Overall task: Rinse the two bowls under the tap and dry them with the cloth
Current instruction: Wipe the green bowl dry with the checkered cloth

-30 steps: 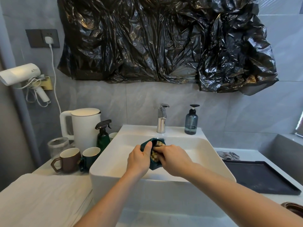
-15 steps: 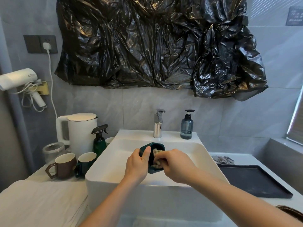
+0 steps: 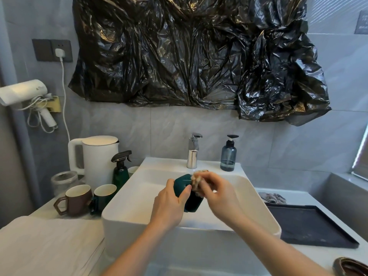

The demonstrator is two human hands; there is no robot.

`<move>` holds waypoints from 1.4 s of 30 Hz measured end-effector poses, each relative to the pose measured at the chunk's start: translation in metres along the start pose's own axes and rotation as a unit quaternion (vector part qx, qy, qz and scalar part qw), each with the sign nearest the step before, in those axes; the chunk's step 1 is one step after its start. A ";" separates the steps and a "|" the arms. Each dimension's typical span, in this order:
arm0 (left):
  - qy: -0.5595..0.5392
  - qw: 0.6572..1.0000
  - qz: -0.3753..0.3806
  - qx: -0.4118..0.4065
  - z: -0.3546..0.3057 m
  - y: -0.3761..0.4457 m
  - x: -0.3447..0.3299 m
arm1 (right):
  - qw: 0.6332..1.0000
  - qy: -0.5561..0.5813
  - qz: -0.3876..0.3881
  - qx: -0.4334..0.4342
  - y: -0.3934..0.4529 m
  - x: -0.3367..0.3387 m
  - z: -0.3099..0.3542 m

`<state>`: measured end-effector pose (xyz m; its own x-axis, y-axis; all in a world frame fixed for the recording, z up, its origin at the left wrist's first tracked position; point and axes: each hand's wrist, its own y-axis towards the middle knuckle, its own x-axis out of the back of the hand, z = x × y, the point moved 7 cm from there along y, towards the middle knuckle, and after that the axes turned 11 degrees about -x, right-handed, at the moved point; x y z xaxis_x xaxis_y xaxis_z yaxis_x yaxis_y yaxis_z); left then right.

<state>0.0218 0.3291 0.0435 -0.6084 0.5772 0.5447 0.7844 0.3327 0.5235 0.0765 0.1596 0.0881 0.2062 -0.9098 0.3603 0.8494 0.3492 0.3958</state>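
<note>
- The left hand [image 3: 169, 206] grips a dark green bowl [image 3: 190, 199] over the basin of the white sink [image 3: 139, 196], its fingers curled round the bowl's outside and the thumb lying across the near face.
- The bowl is tilted on its side, raised above the basin floor, in front of and below the chrome tap [image 3: 192, 151].
- The right hand [image 3: 217, 194] pinches a bunched beige cloth [image 3: 197, 181] against the bowl's upper edge, fingertips clamped on the wad.
- No running water can be made out at the tap.
- A brown bowl [image 3: 350, 265] shows partly at the lower right corner, on the surface, well apart from the sink.
- Left of the sink stand a brown mug [image 3: 76, 200], a green mug [image 3: 103, 197], a green spray bottle [image 3: 120, 171], a white kettle [image 3: 97, 158] and a glass jar [image 3: 63, 181].
- A blue-grey soap dispenser [image 3: 229, 154] stands on the sink's back ledge, just right of the tap.
- A dark tray [image 3: 306, 224] lies right of the sink, with a crumpled grey rag [image 3: 272, 197] behind it.
- Black plastic sheeting [image 3: 195, 52] hangs on the wall above; a white hair dryer [image 3: 25, 92] is mounted at left.
</note>
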 end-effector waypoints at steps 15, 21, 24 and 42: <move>-0.025 0.999 0.006 -0.027 0.000 0.000 -0.003 | 0.989 -0.142 0.002 0.052 0.005 -0.016 -0.012; -0.050 0.998 -0.014 -0.031 0.000 -0.001 -0.001 | 0.988 -0.139 0.051 -0.033 0.005 -0.003 -0.033; -0.072 0.997 -0.014 -0.030 -0.003 -0.001 -0.001 | 0.992 -0.091 0.065 -0.057 0.003 -0.003 -0.032; -0.142 0.990 -0.021 -0.006 0.002 0.001 -0.001 | 0.986 -0.025 0.110 -0.123 -0.002 -0.018 -0.032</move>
<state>0.0237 0.3307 0.0423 -0.5806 0.7500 0.3168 0.7565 0.3531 0.5505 0.0865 0.1682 0.0533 0.3797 -0.8037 0.4582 0.8803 0.4662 0.0883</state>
